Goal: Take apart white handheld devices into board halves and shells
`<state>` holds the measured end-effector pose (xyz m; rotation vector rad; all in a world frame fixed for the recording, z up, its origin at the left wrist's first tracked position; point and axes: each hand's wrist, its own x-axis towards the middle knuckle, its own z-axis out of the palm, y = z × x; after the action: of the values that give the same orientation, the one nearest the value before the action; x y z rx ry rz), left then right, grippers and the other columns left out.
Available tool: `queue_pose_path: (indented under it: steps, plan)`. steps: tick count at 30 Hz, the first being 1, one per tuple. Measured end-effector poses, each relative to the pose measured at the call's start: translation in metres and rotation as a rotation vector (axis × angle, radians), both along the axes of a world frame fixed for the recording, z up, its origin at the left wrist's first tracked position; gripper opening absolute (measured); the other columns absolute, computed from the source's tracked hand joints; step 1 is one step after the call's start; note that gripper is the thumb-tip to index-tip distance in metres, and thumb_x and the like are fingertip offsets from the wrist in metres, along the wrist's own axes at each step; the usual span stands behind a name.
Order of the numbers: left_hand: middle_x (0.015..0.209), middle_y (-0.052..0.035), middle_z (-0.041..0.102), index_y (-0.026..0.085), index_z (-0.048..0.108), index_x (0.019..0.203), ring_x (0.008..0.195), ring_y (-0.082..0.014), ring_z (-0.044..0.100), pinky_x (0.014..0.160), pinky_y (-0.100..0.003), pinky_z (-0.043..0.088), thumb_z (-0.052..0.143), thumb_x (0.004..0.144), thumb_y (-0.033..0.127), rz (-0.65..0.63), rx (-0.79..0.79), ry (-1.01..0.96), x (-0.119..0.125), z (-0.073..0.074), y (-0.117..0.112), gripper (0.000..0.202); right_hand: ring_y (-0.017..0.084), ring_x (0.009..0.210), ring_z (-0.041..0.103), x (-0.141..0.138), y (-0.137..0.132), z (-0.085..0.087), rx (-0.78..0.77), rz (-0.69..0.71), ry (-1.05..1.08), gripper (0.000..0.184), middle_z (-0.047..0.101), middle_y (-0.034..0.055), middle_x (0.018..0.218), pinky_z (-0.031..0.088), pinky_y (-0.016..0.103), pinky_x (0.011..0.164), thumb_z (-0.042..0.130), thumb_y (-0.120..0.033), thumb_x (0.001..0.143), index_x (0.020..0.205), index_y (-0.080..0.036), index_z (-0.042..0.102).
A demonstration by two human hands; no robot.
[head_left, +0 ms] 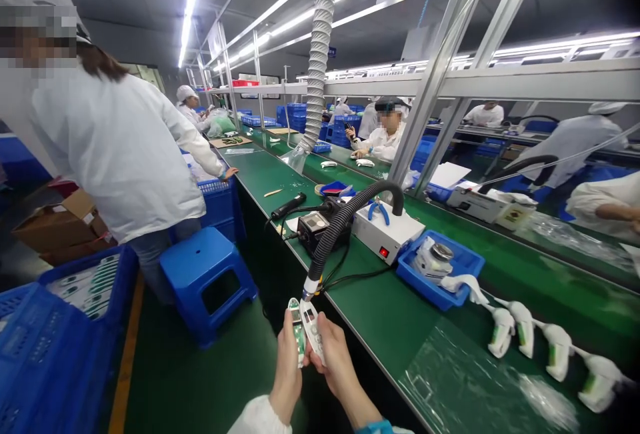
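Observation:
My left hand (288, 361) holds a green circuit board part (297, 326) upright in front of me. My right hand (339, 364) grips a white plastic housing shell (313, 327) pressed against that board. Both hands are just off the near edge of the green conveyor bench (395, 317). Right above them hangs the nozzle of a black ribbed extraction hose (336, 227). A row of white handheld devices (545, 347) lies on the bench to the right.
A blue tray (453, 274) with parts, a white box unit (387, 227) and a soldering station (313, 226) sit on the bench. A blue stool (205, 274) and blue crates (55, 341) stand on the left. A person in a white coat (115, 147) stands nearby; others work farther along.

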<state>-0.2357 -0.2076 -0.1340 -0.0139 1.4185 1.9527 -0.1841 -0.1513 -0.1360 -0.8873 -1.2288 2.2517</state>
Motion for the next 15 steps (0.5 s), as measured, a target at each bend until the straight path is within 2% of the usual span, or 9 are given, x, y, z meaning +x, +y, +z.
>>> queue_pose_path:
  steps: [5,8,12,15]
  plan:
    - [0.039,0.0075,0.041,0.017,0.052,0.063,0.032,-0.0062,0.037,0.031,-0.016,0.023,0.048,0.077,0.068,0.064,-0.028,-0.008,-0.012,-0.001,-0.013,0.053,0.007,0.023,0.035,-0.017,-0.012,0.001,0.011,0.022,0.005,0.059,0.049,-0.0044,0.031,0.014,0.015,0.024,0.054,-0.074,0.07,0.077,-0.015,0.055]
    - [0.039,0.0077,0.041,0.017,0.053,0.065,0.031,-0.0064,0.037,0.03,-0.015,0.023,0.048,0.077,0.068,0.06,-0.032,-0.016,-0.012,-0.003,-0.016,0.053,0.007,0.023,0.035,-0.017,-0.015,-0.001,0.001,0.028,-0.004,0.061,0.049,-0.0042,0.032,0.013,0.015,0.024,0.054,-0.076,0.069,0.078,-0.015,0.056]
    - [0.038,0.0057,0.043,0.017,0.054,0.063,0.031,-0.0073,0.037,0.029,-0.016,0.021,0.051,0.076,0.067,-0.031,-0.011,-0.02,-0.009,-0.003,-0.003,0.053,0.006,0.024,0.038,0.005,-0.008,-0.002,-0.01,-0.005,0.003,0.063,0.054,-0.0009,0.039,0.013,0.015,0.026,0.055,-0.076,0.068,0.073,-0.014,0.057]
    - [0.042,0.0059,0.043,0.016,0.054,0.064,0.033,-0.0064,0.036,0.03,-0.016,0.023,0.051,0.075,0.068,-0.066,0.01,-0.031,-0.009,0.001,0.006,0.053,0.005,0.028,0.041,0.029,-0.004,0.004,-0.078,-0.042,0.042,0.064,0.059,0.0024,0.048,0.016,0.015,0.028,0.057,-0.075,0.067,0.066,-0.011,0.059]
